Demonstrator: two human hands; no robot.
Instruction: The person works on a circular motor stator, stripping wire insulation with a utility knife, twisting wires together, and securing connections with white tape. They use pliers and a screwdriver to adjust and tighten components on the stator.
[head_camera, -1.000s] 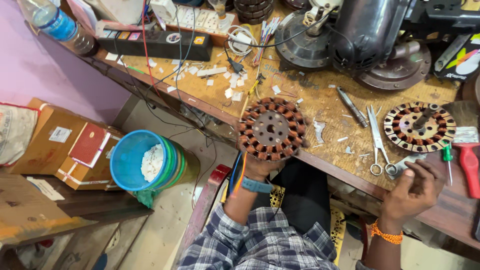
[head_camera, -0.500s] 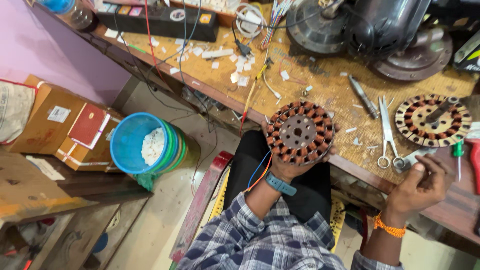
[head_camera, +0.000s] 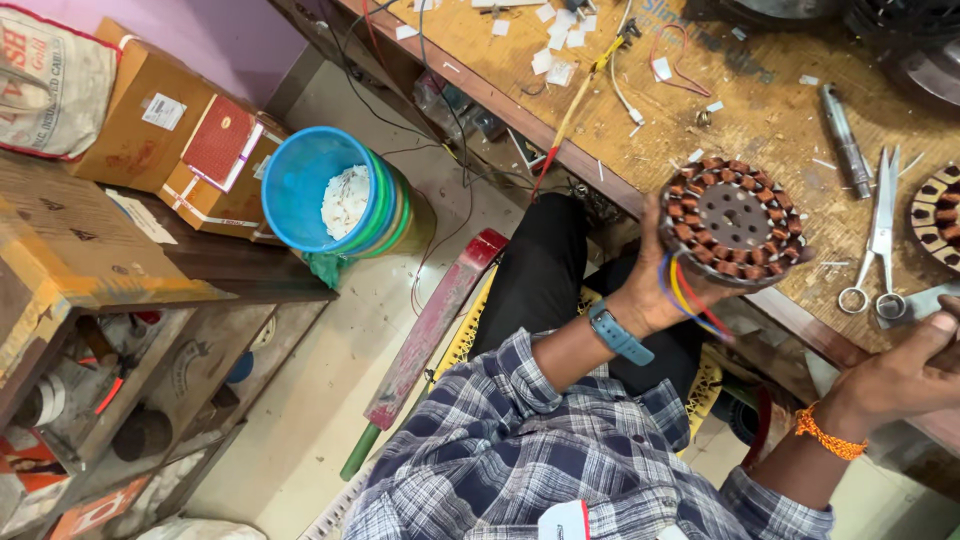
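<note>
Fingers (head_camera: 655, 225) round stator (head_camera: 730, 220); workbench (head_camera: 640, 130)

We see a round motor stator (head_camera: 730, 220), a grey metal disc with small holes around its centre and a ring of copper-red wound coils at its rim. It sits face up over the edge of the table (head_camera: 640, 110), with blue, yellow and red wires (head_camera: 685, 298) trailing from its lower left side.

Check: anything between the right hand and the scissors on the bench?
Nothing visible. The right hand rests at the bench edge holding a flat grey piece, which touches the scissors handles. The left hand holds the wound stator.
</note>
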